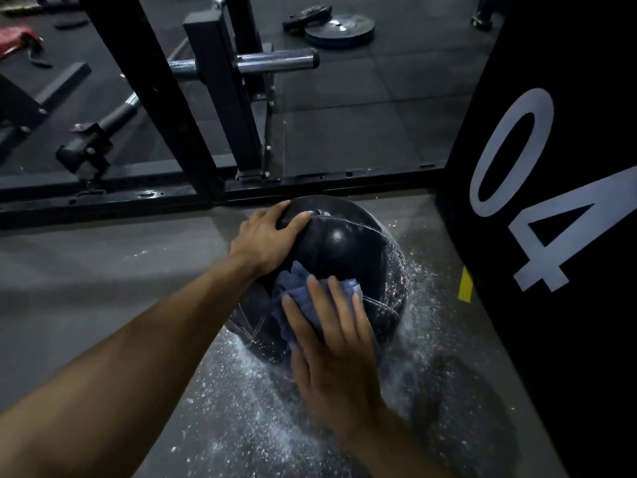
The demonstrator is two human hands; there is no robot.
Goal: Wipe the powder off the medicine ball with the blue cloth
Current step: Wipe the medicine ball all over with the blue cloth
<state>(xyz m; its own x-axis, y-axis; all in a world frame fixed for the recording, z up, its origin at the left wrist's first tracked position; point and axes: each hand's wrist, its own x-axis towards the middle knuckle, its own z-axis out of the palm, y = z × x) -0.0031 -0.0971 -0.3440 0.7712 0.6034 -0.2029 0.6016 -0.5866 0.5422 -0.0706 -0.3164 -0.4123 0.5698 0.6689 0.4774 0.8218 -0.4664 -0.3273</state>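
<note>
Head view, the only 1 given: medicine ball [341, 243] sits on the grey floor [103, 270], just in front of the black rack frame [165, 98] and beside a black box marked 04 [551, 201]. White powder [241, 391] is scattered on the floor around and in front of the ball, and speckles cling to the ball's right side and along its seams; the top panel looks mostly dark and clean.

Left hand [265, 236] rests on the ball's upper left, its grip spread with the fingers draped over the curve and the thumb reaching across the top, steadying the ball rather than holding anything else. Right hand [331, 326] lies flat with the fingers straight, a relaxed open grip pressing the blue cloth [293, 288] against the near face of the ball. The cloth is bunched under the palm, its folds showing above and left of the fingers. The right hand is slightly blurred.

Wiping looks to be in hand and partly done. Judging by the speckles left, the next move calls for carrying the cloth round to the right flank and lower edge, with the left hand bracing or turning the ball so it does not roll through the powder on the floor.
</note>
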